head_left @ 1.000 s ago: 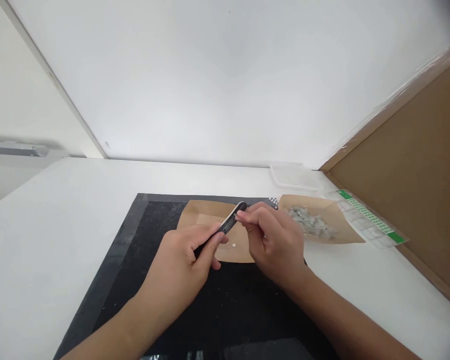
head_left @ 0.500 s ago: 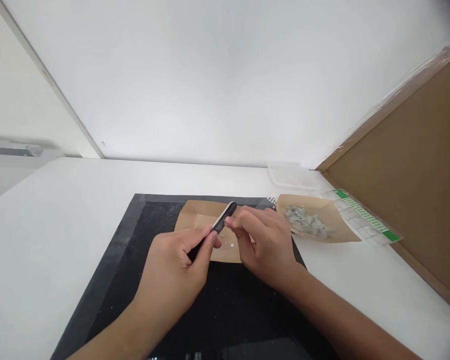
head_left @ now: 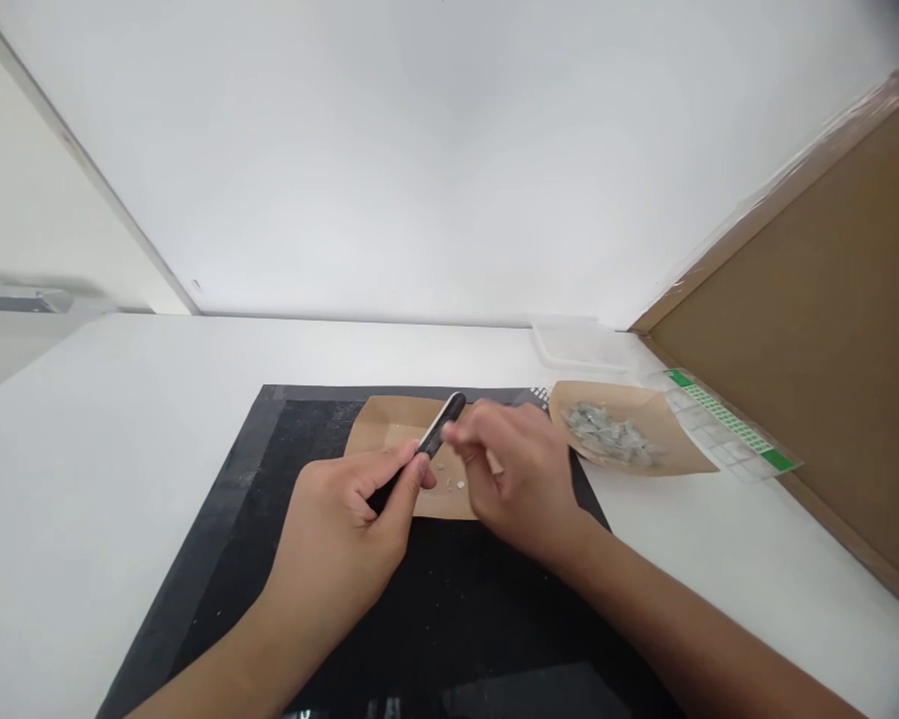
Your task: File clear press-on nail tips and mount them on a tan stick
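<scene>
My left hand point(head_left: 352, 514) grips a slim black bar point(head_left: 449, 414) with a rounded end and a pale edge, between thumb and fingers. The bar slants up and to the right. My right hand point(head_left: 520, 469) is closed, its thumb and forefinger pinched against the bar's right side near the far end. Motion smears that hand, and whatever lies in the pinch is too small to make out. Beneath both hands lies a sheet of brown paper point(head_left: 379, 424) with small whitish bits point(head_left: 460, 484) on it. The bar's lower end is hidden in my left hand.
A black mat point(head_left: 270, 559) lies under the paper on the white table point(head_left: 142, 429). To the right, a second brown paper point(head_left: 678, 449) bears a pile of clear scraps point(head_left: 606, 434). Beside it is a clear plastic sheet with a green strip point(head_left: 726, 409). Cardboard point(head_left: 816, 300) walls the right side.
My right hand has shifted slightly along the bar and is now blurred. The left hand keeps its grip on the bar. The whole view has moved a little.
</scene>
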### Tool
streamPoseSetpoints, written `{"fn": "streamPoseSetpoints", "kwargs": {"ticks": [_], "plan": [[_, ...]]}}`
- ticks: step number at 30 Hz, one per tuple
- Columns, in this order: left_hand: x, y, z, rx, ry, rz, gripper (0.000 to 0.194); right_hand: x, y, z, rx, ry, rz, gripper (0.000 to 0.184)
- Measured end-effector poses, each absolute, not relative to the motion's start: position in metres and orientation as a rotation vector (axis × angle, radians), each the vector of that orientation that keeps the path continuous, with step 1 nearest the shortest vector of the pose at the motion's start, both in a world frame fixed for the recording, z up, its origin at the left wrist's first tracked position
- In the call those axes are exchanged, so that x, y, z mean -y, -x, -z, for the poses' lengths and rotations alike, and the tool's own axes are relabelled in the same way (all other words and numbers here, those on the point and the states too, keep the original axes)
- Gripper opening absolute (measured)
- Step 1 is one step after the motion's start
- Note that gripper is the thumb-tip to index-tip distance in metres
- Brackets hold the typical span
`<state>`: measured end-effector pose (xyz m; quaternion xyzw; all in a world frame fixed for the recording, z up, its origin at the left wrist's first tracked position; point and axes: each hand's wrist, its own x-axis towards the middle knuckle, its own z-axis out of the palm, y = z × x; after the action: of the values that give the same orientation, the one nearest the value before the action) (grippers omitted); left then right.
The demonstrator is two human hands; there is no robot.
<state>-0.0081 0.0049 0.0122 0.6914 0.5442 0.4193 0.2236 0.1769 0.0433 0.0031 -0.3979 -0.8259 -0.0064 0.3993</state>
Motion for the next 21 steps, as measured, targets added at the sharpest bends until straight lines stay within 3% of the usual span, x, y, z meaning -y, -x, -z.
{"fn": "streamPoseSetpoints", "kwargs": {"ticks": [21], "plan": [[-0.0024,0.0099,-0.013,-1.512,-1.948,-1.137,0.029,-0.046,-0.1817,-0.0048,2.094,1.033,-0.043,0.033]]}}
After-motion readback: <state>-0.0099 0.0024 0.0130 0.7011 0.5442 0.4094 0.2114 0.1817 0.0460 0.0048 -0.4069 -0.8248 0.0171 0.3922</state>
